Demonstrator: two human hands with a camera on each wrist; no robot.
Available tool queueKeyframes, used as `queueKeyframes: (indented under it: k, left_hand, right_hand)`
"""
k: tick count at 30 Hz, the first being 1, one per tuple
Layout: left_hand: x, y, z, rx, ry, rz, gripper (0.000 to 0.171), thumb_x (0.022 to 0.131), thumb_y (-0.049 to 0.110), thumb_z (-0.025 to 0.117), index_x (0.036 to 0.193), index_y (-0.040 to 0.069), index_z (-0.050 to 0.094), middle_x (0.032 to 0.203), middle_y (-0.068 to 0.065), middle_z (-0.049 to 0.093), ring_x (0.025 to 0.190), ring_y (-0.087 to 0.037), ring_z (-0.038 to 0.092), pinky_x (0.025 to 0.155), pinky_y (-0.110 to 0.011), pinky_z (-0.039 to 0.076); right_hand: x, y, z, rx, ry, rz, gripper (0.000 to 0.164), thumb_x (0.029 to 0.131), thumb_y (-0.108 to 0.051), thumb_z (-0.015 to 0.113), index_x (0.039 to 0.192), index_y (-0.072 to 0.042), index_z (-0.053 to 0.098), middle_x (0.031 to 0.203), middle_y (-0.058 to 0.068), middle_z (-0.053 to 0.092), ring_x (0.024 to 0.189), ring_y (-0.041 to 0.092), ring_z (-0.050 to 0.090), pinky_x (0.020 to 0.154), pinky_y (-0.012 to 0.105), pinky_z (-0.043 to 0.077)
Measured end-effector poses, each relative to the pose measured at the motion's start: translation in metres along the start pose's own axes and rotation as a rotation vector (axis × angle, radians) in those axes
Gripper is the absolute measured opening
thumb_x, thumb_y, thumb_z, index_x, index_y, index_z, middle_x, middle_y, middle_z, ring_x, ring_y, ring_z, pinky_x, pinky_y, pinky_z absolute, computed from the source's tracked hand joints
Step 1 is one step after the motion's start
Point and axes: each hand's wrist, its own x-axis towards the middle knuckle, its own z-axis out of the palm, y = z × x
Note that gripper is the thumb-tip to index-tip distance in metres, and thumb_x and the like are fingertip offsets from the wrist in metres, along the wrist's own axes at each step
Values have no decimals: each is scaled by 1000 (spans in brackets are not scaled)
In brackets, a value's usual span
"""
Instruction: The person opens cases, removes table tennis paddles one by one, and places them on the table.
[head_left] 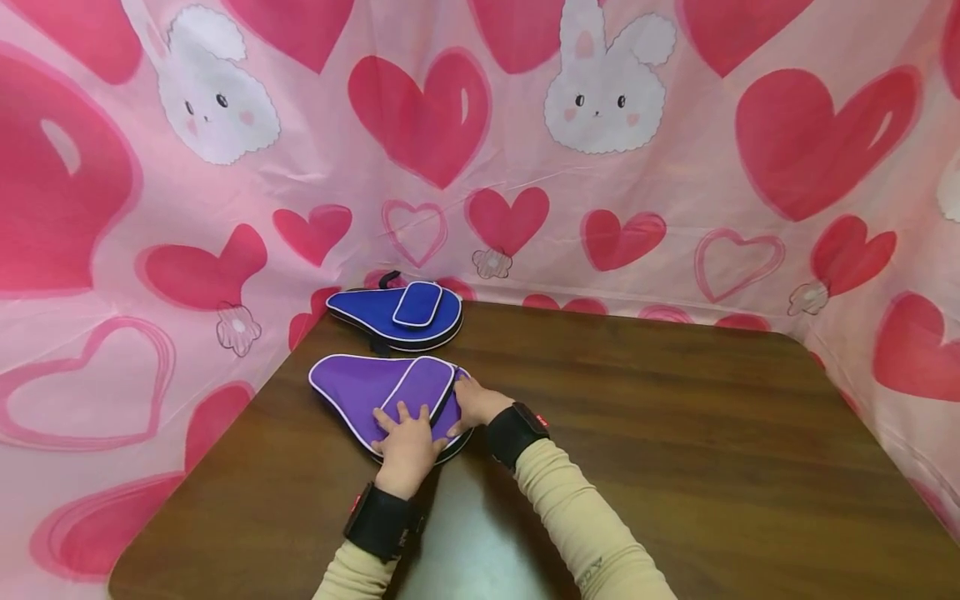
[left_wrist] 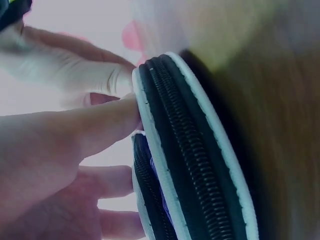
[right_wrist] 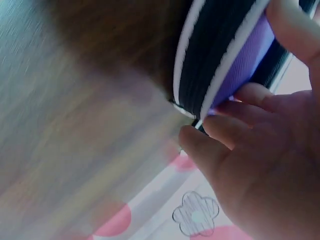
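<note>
A purple table tennis paddle case (head_left: pixel 352 387) with white piping and a zipped pocket lies flat on the table. My left hand (head_left: pixel 408 450) rests on its lower right part with fingers spread over the pocket; its thumb touches the rim near the other thumb. At the right end of the case, my right hand (head_left: pixel 476 404) lays its bent fingers on the purple fabric. The right wrist view shows these fingertips (right_wrist: pixel 190 137) beside the end of the black zipper (right_wrist: pixel 210 55). The zipper along the near rim (left_wrist: pixel 185 140) looks closed in the left wrist view.
Behind the purple case lies a similar blue paddle case (head_left: pixel 367 308) with a small pocket and black strap. The brown wooden table (head_left: pixel 675 433) extends to the right. A pink cloth (head_left: pixel 525 167) with hearts and rabbits hangs around its back and sides.
</note>
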Motion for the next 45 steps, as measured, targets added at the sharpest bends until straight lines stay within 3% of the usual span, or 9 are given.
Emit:
queueKeyframes:
  k: [5, 12, 20, 26, 31, 39, 45]
  left_hand:
    - [-2, 17, 7, 64, 8, 8, 60, 82, 35, 77, 126, -3, 62, 131, -36, 49, 123, -66, 30, 72, -70, 46]
    - [-13, 38, 12, 122, 30, 53, 60, 77, 38, 80, 121, -1, 65, 128, -34, 53, 125, -50, 44, 67, -66, 49]
    - [-28, 62, 15, 166, 24, 102, 60, 74, 40, 81, 118, 2, 69, 126, -32, 56, 122, -48, 48, 66, -62, 51]
    - [-27, 72, 18, 201, -29, 139, 61, 74, 42, 80, 120, 3, 68, 127, -30, 56, 122, -47, 48, 67, -60, 53]
    - [-25, 79, 21, 219, 5, 221, 62, 72, 40, 81, 116, -2, 69, 124, -25, 60, 119, -45, 52, 64, -57, 54]
    - [-28, 98, 27, 247, -30, 281, 62, 75, 42, 80, 118, -1, 69, 126, -21, 60, 121, -41, 52, 67, -55, 54]
    - [-24, 107, 31, 230, -31, 362, 58, 77, 37, 79, 117, -3, 68, 126, -22, 60, 121, -42, 52, 68, -57, 53]
  right_hand:
    - [-11, 15, -7, 70, -23, 35, 82, 74, -27, 86, 135, 7, 43, 139, 22, 46, 127, 30, 47, 106, 40, 36]
    - [-35, 28, -8, -12, -3, 22, 72, 72, -30, 87, 122, 6, 49, 126, 23, 54, 117, 33, 54, 99, 43, 43]
    - [-66, 37, -7, -99, 17, 54, 72, 68, -31, 90, 115, 7, 51, 114, 21, 56, 109, 35, 57, 89, 48, 49]
    - [-80, 42, -9, -66, 48, 74, 69, 67, -29, 90, 110, 8, 51, 111, 25, 57, 104, 37, 58, 88, 49, 49]
    - [-88, 50, -9, -19, 71, 81, 74, 67, -28, 91, 115, 12, 50, 114, 28, 55, 106, 40, 57, 91, 50, 47]
    - [-107, 72, -8, 49, 51, 100, 76, 70, -27, 88, 119, 14, 46, 124, 32, 50, 115, 43, 51, 98, 51, 42]
    - [-120, 82, -6, 63, 90, 132, 73, 71, -28, 88, 114, 15, 46, 118, 31, 50, 112, 44, 50, 97, 52, 42]
